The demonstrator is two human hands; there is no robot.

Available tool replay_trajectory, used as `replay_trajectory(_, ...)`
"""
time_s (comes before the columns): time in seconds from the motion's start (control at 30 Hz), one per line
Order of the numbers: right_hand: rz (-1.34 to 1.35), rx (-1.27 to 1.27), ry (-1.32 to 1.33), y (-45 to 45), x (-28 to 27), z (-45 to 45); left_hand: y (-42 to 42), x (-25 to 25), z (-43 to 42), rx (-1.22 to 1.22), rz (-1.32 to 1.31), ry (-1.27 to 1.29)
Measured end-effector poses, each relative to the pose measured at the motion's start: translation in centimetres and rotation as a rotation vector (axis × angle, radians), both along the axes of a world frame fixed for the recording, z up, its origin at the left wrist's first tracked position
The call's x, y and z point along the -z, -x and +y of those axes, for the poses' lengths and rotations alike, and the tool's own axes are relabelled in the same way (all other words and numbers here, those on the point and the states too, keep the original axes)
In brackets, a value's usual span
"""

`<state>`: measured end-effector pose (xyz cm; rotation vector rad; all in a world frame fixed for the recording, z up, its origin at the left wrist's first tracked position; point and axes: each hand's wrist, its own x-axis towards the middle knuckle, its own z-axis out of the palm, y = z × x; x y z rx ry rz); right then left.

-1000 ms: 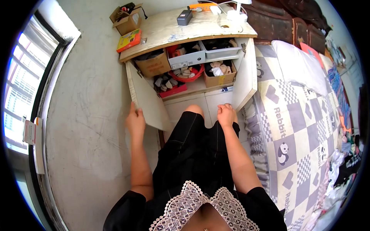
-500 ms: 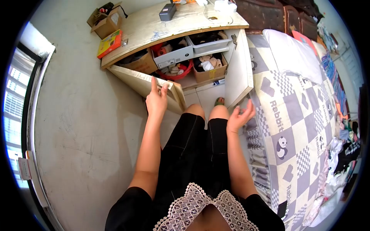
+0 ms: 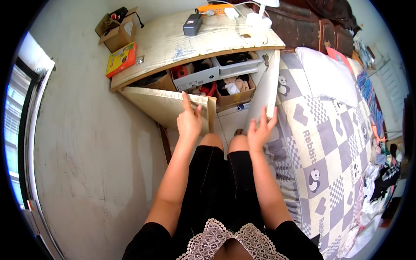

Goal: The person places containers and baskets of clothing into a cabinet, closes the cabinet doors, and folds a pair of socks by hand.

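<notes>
The pale wooden cabinet [image 3: 151,58] stands ahead with both doors swung partly outward. My left hand [image 3: 189,123] is at the free end of the left door [image 3: 156,106], index finger stretched along its top edge and thumb apart. My right hand [image 3: 259,133] touches the outer end of the right door [image 3: 265,86] with fingers spread. Inside are a white shoe box [image 3: 197,77], a clear plastic bin [image 3: 238,67], a cardboard box of clothes [image 3: 234,100], a brown carton [image 3: 160,84] and a red basket [image 3: 211,90], partly hidden by the left door.
On the cabinet top are a dark grey box [image 3: 193,25], an orange power strip [image 3: 215,8], a white lamp [image 3: 259,19], a red-yellow box [image 3: 121,60] and an open carton [image 3: 117,34]. A bed [image 3: 325,143] borders the right side; a wall [image 3: 86,143] the left.
Both doors have swung inward, narrowing the gap between them. My left hand has moved right with its door; my right hand has come left onto the right door.
</notes>
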<state>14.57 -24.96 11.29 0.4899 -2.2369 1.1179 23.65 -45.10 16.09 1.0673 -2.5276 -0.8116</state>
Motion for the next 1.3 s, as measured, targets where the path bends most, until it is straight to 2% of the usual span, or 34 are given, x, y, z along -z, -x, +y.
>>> replay_trajectory(0.07,-0.105,-0.12,0.007,-0.8,-0.2,-1.8,1.4,0.9,-0.1,0.023,0.061,0.005)
replay_trajectory(0.2,-0.124,-0.209,-0.062,-1.0,-0.3,-5.8,3.8,1.3,-0.4,-0.009,0.088,0.051)
replay_trajectory(0.3,-0.203,-0.248,-0.119,-1.1,-1.1,-8.9,5.2,1.0,-1.3,0.025,0.088,-0.065)
replay_trajectory(0.4,-0.193,-0.405,0.013,-0.1,-1.2,-11.6,7.0,1.6,-2.4,-0.005,0.128,-0.029)
replay_trajectory(0.47,-0.244,-0.444,0.003,1.0,-1.3,-13.2,7.7,2.2,-3.1,0.003,0.175,-0.021)
replay_trajectory(0.53,-0.334,-0.52,-0.002,2.6,-1.2,-14.6,8.3,1.7,-3.4,-0.011,0.18,-0.209)
replay_trajectory(0.6,-0.406,-0.541,0.013,4.5,-0.8,-15.6,9.0,2.2,-3.9,0.013,0.224,-0.239)
replay_trajectory(0.67,-0.352,-0.689,0.001,6.5,0.2,-16.5,9.6,3.0,-4.7,0.041,0.259,-0.275)
replay_trajectory(0.73,-0.38,-0.672,-0.002,7.3,0.1,-17.2,10.2,3.1,-5.8,0.102,0.343,-0.316)
replay_trajectory(0.93,-0.53,-0.682,-0.145,7.5,-0.2,-15.4,9.8,2.9,-5.1,0.082,0.292,-0.385)
replay_trajectory(1.13,-0.467,-0.627,-0.185,4.5,0.8,-10.4,7.7,2.9,-3.2,0.127,0.367,-0.205)
replay_trajectory(1.23,-0.536,-0.574,-0.215,2.6,3.0,-6.1,6.4,2.8,-1.7,0.172,0.355,-0.14)
replay_trajectory(1.3,-0.613,-0.366,-0.387,1.9,5.0,-3.3,5.5,3.1,-0.5,0.214,0.375,-0.083)
